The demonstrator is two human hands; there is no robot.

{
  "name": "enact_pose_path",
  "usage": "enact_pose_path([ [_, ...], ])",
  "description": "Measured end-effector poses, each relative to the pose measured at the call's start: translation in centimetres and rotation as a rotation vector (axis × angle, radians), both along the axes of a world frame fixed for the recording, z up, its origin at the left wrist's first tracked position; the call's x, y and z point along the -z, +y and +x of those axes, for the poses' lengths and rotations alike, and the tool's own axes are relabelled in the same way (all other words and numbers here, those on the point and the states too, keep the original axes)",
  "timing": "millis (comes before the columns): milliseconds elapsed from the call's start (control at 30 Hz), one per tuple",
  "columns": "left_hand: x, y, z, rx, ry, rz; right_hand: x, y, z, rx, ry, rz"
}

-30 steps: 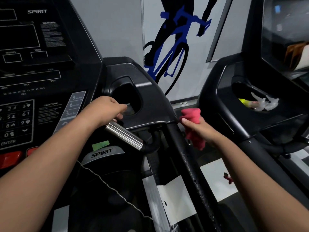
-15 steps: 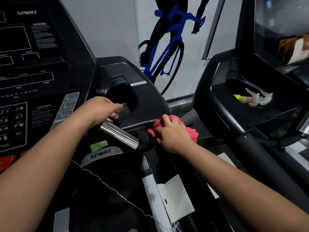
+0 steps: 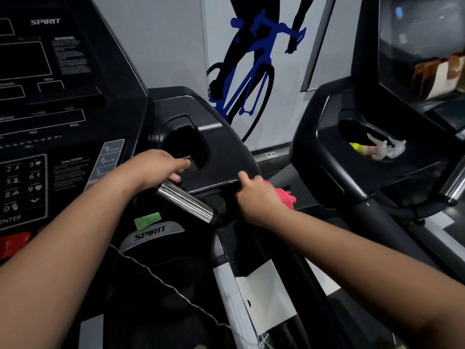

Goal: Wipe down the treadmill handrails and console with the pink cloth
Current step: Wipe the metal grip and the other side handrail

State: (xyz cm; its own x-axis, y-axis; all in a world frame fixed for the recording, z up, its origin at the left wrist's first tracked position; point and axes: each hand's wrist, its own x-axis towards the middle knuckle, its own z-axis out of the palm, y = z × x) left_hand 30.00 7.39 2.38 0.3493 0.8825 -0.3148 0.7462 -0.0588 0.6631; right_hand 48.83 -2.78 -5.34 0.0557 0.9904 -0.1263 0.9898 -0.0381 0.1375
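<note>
A person's right hand [image 3: 256, 197] presses a bunched pink cloth [image 3: 284, 195] against the black treadmill console's [image 3: 221, 157] lower edge, the left hand [image 3: 156, 167] curls around a shiny steel grip [image 3: 186, 201], the loosely held cloth could slip, and the neighbouring cup holder [image 3: 352, 132] holds crumpled plastic litter [image 3: 380, 148].

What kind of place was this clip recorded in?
Most likely a gym: a Spirit treadmill console, a second treadmill beside it, and a cyclist mural on the wall.
</note>
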Motion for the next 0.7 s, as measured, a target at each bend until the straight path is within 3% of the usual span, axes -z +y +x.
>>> enact_pose_path([
  [167,-0.7,-0.4,0.2,0.034,0.105,0.02,0.3,-0.5,-1.6,0.044,-0.134,-0.027],
  [333,-0.8,-0.9,0.3,0.034,0.142,0.039,0.9,-3.1,-1.4,-0.107,-0.203,-0.143],
  [433,-0.8,-1.0,0.2,0.009,0.134,0.061,0.5,-1.6,1.4,-0.179,0.054,-0.076],
  [500,-0.8,-1.0,0.3,-0.001,0.138,0.065,0.9,-0.4,4.5,-0.209,0.337,0.004],
  [567,-0.7,-0.9,0.3,-0.002,0.147,0.067,1.3,-0.1,6.7,-0.171,0.668,0.059],
  [700,-0.7,-0.6,0.4,-0.004,0.169,0.065,2.7,-1.5,6.3,-0.033,0.996,0.29],
])
